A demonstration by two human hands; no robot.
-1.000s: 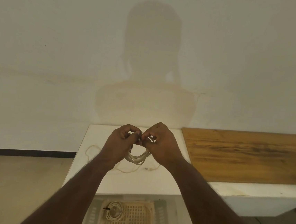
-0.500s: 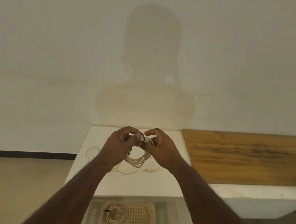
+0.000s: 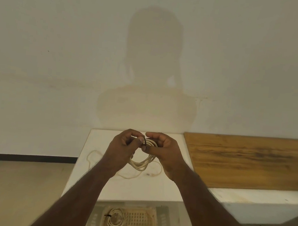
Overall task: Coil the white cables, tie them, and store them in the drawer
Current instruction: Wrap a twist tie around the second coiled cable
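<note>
both hands [image 3: 146,149] gripping coiled white cable [image 3: 142,162]

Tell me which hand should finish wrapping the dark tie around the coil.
Left, probably. The left hand already pinches the dark tie at the top of the coiled white cable, while the right hand grips the coil and steadies it.
</note>
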